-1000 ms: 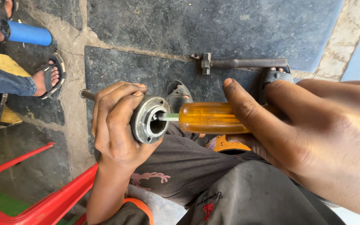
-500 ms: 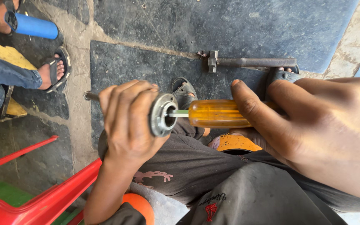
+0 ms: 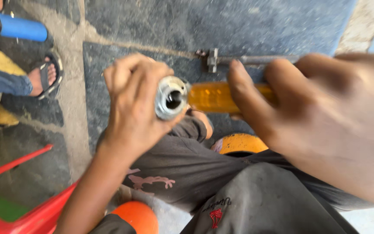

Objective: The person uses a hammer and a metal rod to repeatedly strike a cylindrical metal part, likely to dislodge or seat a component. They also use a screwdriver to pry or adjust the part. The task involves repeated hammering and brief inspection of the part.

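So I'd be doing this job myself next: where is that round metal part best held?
Wrap the fingers around its outer body from the far side, as the left hand does. The round metal part has its open bore facing the amber-handled screwdriver in the right hand, so keep that face uncovered.

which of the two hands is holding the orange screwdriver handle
The right hand grips the orange handle; the left hand is wrapped around the round metal part.

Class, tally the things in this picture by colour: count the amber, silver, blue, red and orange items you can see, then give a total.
Amber: 1, the screwdriver handle in the right hand
Silver: 1, the metal hub in the left hand
Blue: 1, the tube
Red: 1, the plastic chair
Orange: 2, the round object and the ball shape
Total: 6
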